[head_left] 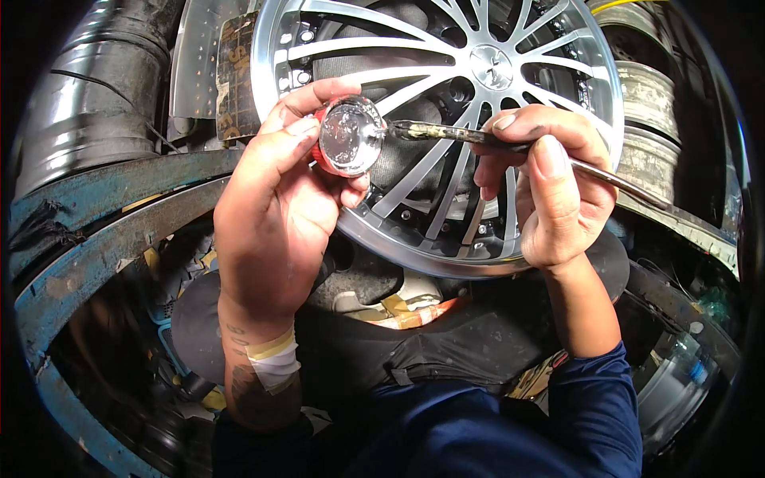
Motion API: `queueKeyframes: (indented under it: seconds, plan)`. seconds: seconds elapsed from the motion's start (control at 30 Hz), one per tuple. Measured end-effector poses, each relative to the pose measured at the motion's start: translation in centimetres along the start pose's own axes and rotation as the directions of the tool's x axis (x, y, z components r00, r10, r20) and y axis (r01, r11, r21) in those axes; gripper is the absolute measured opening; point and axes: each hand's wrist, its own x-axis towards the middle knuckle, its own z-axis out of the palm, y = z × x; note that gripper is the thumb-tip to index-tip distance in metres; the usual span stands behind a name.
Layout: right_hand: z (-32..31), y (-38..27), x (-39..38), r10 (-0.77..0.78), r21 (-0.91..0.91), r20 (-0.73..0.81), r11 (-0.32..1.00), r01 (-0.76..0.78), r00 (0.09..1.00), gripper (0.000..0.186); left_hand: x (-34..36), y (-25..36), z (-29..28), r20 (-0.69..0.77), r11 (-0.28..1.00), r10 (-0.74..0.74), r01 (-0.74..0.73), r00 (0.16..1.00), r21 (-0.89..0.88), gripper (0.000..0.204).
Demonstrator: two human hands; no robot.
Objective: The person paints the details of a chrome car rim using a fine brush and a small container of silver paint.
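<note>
Head view, and from where I stand the person's two hands are up over a big silver wheel (491, 68), its many spokes spreading from a round centre cap. The left hand (275, 179) has its grip closed around a small round cup (351, 137), thumb and fingers about its red side, the glossy, wet-looking inside turned up toward the person. The right hand (562, 175) has its grip clamped on a slim brush (426, 131), thumb and fingers pinching the dark handle, whose far end sticks out to the right past the palm. The brush lies nearly level and points left, its smeared head right by the cup's right rim; whether the tip actually touches, I can't quite say from here. Both cup and brush are held above the wheel, the cup over its left part and the brush across its spokes. White and yellowish tape (273, 362) wraps the left wrist, and a navy sleeve (594, 406) covers the right forearm up near the elbow. Over on the far left, a stack of scuffed metal rims (111, 88) rises behind a worn blue beam (127, 185). More rims, dull and pale (649, 103), are piled at the far right, with a yellow cable (629, 2) running above them.
</note>
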Motion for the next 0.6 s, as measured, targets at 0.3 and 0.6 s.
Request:
queueKeyframes:
  seconds: [0.3,0.6]
  plan:
    - [1.00,-0.45,-0.12,0.080,0.050,-0.092,0.996,-0.075,0.993,0.014,0.07,-0.19,-0.28,0.029,1.000,0.017,-0.018,0.999,0.014,0.045]
    - [0.85,-0.47,-0.05,0.068,-0.001,-0.062,0.998,-0.068,0.996,0.014,0.10,-0.29,-0.18,0.036,0.999,0.043,-0.042,0.998,-0.011,0.043]
